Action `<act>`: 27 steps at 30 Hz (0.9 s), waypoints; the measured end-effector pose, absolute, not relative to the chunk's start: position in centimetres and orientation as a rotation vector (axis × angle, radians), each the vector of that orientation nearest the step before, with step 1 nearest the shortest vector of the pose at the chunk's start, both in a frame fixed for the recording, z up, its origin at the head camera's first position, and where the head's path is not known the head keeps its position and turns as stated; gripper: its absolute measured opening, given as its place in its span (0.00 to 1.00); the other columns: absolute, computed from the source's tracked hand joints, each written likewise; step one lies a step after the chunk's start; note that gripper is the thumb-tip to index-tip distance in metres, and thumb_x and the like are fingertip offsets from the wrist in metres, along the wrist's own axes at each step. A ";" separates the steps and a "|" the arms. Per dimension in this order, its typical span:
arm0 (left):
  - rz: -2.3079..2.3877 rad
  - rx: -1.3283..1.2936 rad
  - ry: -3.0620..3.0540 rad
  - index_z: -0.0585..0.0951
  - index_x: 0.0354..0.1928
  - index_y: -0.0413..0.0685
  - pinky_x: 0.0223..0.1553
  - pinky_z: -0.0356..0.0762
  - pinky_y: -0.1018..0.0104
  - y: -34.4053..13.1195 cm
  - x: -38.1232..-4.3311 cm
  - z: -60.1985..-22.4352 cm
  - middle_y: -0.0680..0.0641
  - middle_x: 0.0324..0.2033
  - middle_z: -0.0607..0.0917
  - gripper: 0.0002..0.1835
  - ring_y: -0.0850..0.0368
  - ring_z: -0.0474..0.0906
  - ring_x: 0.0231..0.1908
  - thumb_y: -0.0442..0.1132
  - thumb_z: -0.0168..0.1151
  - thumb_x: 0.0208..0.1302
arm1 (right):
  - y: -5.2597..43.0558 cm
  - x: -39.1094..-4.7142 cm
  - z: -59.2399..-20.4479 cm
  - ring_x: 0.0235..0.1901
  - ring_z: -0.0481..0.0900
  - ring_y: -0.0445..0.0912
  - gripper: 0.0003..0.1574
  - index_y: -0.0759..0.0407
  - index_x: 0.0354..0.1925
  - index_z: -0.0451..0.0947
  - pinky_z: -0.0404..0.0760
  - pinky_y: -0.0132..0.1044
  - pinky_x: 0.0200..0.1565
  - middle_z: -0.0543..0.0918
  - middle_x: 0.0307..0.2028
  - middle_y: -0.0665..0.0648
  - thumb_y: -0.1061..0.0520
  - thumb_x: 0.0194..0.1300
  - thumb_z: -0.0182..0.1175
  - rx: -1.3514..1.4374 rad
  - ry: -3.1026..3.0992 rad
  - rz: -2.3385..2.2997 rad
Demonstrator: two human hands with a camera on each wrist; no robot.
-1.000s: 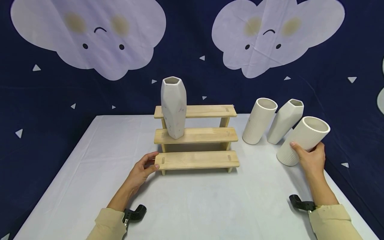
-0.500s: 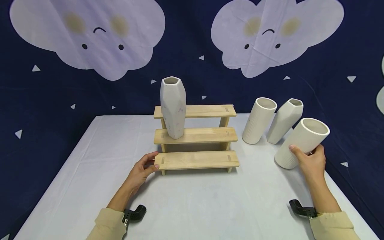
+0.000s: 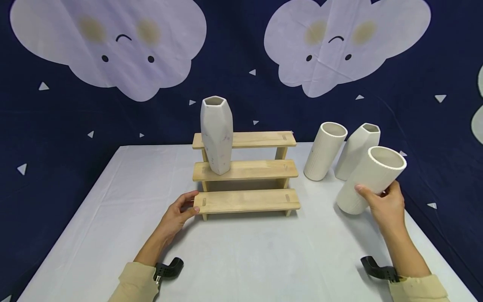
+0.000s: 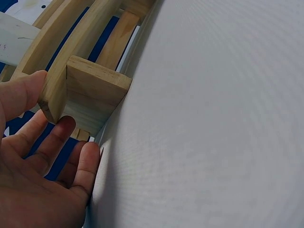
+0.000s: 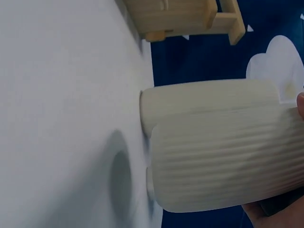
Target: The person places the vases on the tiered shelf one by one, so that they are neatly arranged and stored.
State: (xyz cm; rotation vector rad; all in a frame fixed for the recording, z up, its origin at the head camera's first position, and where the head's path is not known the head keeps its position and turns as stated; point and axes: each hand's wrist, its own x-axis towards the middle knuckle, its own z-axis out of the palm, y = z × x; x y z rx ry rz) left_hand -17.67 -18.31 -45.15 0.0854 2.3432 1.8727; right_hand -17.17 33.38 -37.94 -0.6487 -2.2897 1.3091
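Note:
My right hand [image 3: 388,205] grips a white ribbed cylindrical vase [image 3: 366,184], thumb on its near side. The vase leans to the right, and its base hangs a little above the table, apart from its shadow in the right wrist view. My left hand [image 3: 177,216] holds the left end of the lowest step of a three-tier wooden display stand [image 3: 247,201], thumb at the front and fingers behind. In the left wrist view, the thumb and fingertips pinch the board's end [image 4: 54,90]. A white faceted vase [image 3: 217,136] stands upright on the middle step.
Behind the held vase stand another ribbed cylindrical vase [image 3: 325,151] and a white faceted vase [image 3: 356,149], partly covered by it. A white cloth-covered table [image 3: 256,260] lies below. A dark blue backdrop [image 3: 234,50] with clouds hangs behind.
My right hand has lifted the ribbed vase off the table and carried it slightly left and nearer. The left hand stays on the stand.

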 end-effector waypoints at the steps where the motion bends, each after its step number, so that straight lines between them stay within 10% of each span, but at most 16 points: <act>1: 1.873 0.086 2.343 0.66 0.66 0.52 0.49 0.70 0.68 -18.3 -17.7 -45.2 0.42 0.59 0.71 0.30 0.46 0.68 0.57 0.39 0.62 0.62 | 33.2 -17.1 -37.8 0.39 0.68 0.29 0.45 0.53 0.62 0.62 0.67 0.20 0.38 0.70 0.41 0.37 0.47 0.51 0.71 -0.637 -2.292 1.322; 27: 1.862 0.085 2.357 0.65 0.67 0.51 0.50 0.70 0.68 -18.4 -17.6 -45.1 0.41 0.60 0.70 0.30 0.46 0.68 0.58 0.40 0.61 0.63 | 26.8 -15.8 -33.8 0.47 0.70 0.31 0.47 0.53 0.68 0.58 0.70 0.19 0.42 0.73 0.53 0.48 0.53 0.55 0.70 -0.129 -2.418 1.383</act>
